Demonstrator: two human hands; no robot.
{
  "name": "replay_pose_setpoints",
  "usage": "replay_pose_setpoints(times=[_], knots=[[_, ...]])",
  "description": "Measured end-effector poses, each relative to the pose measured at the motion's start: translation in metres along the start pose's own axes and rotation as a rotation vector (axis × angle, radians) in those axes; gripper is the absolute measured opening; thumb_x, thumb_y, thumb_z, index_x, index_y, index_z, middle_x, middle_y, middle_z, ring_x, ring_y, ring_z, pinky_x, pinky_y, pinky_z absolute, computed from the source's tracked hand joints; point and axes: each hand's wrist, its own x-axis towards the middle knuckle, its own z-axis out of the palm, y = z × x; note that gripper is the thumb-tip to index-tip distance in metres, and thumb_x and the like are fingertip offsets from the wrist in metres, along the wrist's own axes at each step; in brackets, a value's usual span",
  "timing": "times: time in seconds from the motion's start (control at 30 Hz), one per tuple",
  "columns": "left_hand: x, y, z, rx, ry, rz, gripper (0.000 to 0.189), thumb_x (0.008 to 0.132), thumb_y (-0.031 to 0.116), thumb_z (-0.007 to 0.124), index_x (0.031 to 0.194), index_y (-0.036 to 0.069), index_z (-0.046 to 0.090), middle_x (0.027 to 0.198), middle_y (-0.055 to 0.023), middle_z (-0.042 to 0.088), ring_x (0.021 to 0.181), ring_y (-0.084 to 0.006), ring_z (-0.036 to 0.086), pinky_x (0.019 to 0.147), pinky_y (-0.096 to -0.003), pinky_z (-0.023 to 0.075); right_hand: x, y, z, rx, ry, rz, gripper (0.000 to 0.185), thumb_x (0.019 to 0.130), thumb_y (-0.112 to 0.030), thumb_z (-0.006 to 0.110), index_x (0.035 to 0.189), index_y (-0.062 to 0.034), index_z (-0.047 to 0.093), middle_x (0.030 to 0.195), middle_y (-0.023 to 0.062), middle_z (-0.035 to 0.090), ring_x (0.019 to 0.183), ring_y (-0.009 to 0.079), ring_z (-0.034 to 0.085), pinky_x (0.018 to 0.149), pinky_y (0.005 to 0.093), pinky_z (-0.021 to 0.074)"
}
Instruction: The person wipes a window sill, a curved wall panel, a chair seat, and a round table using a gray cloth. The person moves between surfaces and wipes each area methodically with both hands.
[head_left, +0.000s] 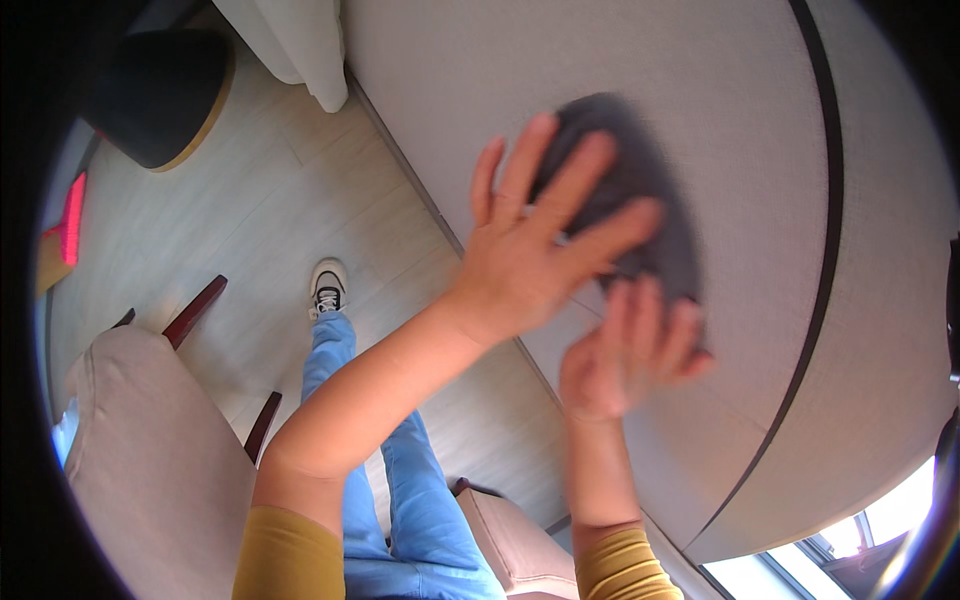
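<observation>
A dark grey cloth (664, 217) lies against a pale, fabric-textured wall (735, 157), blurred along its edges. Over its left side is my left hand (529, 240), palm toward the wall, its fingers spread on the cloth. My right hand (630, 349) is lower down, at the bottom edge of the cloth, with its fingers bent. Motion blur hides whether those right fingers pinch the cloth or only touch it.
A black strip (829, 180) curves down the wall. Skirting (409, 169) runs along the pale floor (262, 202). Upholstered chairs (157, 450) stand beside and behind my legs. A black rounded object (169, 97), a white curtain (307, 45) and a pink object (73, 217) are farther off.
</observation>
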Motion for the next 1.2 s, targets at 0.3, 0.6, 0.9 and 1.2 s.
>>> replay_pose_setpoints(times=[0.3, 0.6, 0.9, 1.2], knots=[[-0.037, -0.003, 0.025, -0.015, 0.074, -0.015, 0.035, 0.079, 0.018, 0.068, 0.114, 0.021, 0.068, 0.136, -0.0102, 0.049, 0.134, -0.0361, 0.037, 0.110, -0.0478, 0.0293, -0.029, 0.012, 0.021, -0.044, -0.002, -0.193, 0.018, 0.092, -0.010, 0.060, 0.105, -0.0109, 0.073, 0.116, 0.0014, 0.070, 0.123, 0.0259, 0.054, 0.113, 0.0464, 0.0164], [-0.078, 0.001, 0.037, 0.115, -0.164, -0.226, 0.063, 0.064, 0.012, 0.078, 0.125, 0.016, 0.062, 0.142, -0.0158, 0.039, 0.135, -0.0405, 0.032, 0.106, -0.0508, 0.0337, -0.062, 0.011, 0.027, 0.097, -0.125, -0.149, 0.020, 0.091, -0.007, 0.056, 0.102, -0.0082, 0.073, 0.117, 0.0013, 0.069, 0.119, 0.0232, 0.056, 0.109, 0.0438, 0.0229], [-0.042, 0.049, 0.055, -0.074, 0.252, 0.088, 0.038, 0.077, 0.021, 0.066, 0.114, 0.028, 0.070, 0.138, -0.0088, 0.049, 0.131, -0.0370, 0.039, 0.106, -0.0487, 0.0327, -0.038, 0.043, -0.029, -0.066, 0.113, -0.102, 0.015, 0.089, -0.005, 0.063, 0.100, -0.0090, 0.073, 0.111, 0.0067, 0.070, 0.109, 0.0288, 0.052, 0.095, 0.0440, 0.0375], [-0.119, -0.025, 0.061, 0.093, -0.240, -0.343, 0.058, 0.076, 0.007, 0.073, 0.131, 0.019, 0.057, 0.149, -0.0155, 0.034, 0.137, -0.0410, 0.028, 0.108, -0.0536, 0.0278, -0.085, 0.004, 0.065, 0.138, -0.079, -0.193, 0.013, 0.082, -0.014, 0.072, 0.094, -0.0089, 0.073, 0.106, -0.0016, 0.071, 0.101, 0.0166, 0.054, 0.076, 0.0308, 0.0331]])
